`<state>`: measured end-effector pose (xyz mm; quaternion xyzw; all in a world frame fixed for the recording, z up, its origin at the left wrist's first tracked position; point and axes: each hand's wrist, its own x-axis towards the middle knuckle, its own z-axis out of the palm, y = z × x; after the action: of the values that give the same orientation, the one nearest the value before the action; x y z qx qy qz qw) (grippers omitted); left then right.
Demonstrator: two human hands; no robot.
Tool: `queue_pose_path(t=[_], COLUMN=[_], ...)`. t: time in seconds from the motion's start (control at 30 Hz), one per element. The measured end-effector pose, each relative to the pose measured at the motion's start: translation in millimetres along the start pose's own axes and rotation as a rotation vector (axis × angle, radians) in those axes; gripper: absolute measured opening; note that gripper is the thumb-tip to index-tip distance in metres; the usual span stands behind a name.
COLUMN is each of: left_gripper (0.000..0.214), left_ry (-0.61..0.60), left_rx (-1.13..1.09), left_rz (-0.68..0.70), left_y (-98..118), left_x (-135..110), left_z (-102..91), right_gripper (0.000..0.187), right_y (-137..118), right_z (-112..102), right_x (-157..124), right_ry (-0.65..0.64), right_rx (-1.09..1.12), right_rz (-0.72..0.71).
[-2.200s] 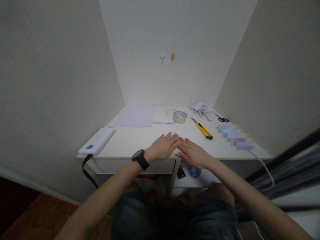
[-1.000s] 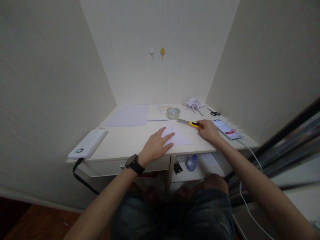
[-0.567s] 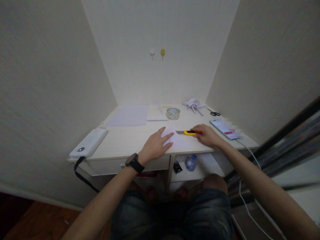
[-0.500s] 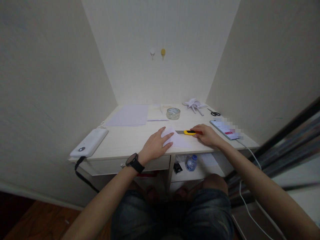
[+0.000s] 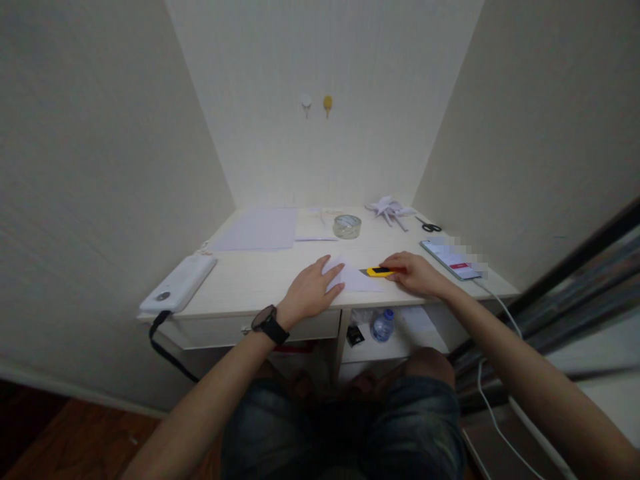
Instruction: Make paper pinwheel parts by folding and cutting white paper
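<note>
My left hand (image 5: 313,287) lies with fingers spread on a small piece of white paper (image 5: 353,277), pressing it to the desk near the front edge. To its right, my right hand (image 5: 413,272) grips a yellow utility knife (image 5: 379,272). The knife's blade points left and sits at the right part of the paper; whether it is inside a fold I cannot tell. Part of the paper is hidden under my left fingers.
On the desk (image 5: 260,277) are paper sheets (image 5: 257,229), a tape roll (image 5: 347,227), a folded paper shape (image 5: 389,210), scissors (image 5: 430,227), a phone (image 5: 453,260) with a cable, and a white device (image 5: 180,283). A bottle (image 5: 383,325) stands on the shelf below.
My right hand has brought the knife slightly down towards the desk's front edge, and less of its blade shows. My left hand stays on the paper.
</note>
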<state>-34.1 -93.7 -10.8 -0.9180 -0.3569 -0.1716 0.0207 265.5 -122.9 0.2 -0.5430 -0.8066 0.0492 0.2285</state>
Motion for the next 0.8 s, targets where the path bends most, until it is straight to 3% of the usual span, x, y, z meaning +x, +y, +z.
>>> queue_pose_path(t=[0.3,0.53,0.8], left_gripper=[0.060,0.055,0.063], left_ry=[-0.061,-0.081,-0.144], left_rx=[0.051,0.039,0.032], left_rz=[-0.025,0.112,-0.017], left_y=[-3.8,9.4,-4.0], left_x=[2.9,18.3,29.1], left_z=[-3.2,2.2,14.7], right_gripper=[0.031,0.032,0.031], right_y=[-1.2,-9.0,-9.6], right_z=[-2.2,4.5,3.7], right_x=[-0.6,-1.3,-3.6], right_ry=[-0.047,-0.041,-0.045], right_rx=[0.083,0.129,0.126], right_rz=[-0.057,-0.067,-0.063])
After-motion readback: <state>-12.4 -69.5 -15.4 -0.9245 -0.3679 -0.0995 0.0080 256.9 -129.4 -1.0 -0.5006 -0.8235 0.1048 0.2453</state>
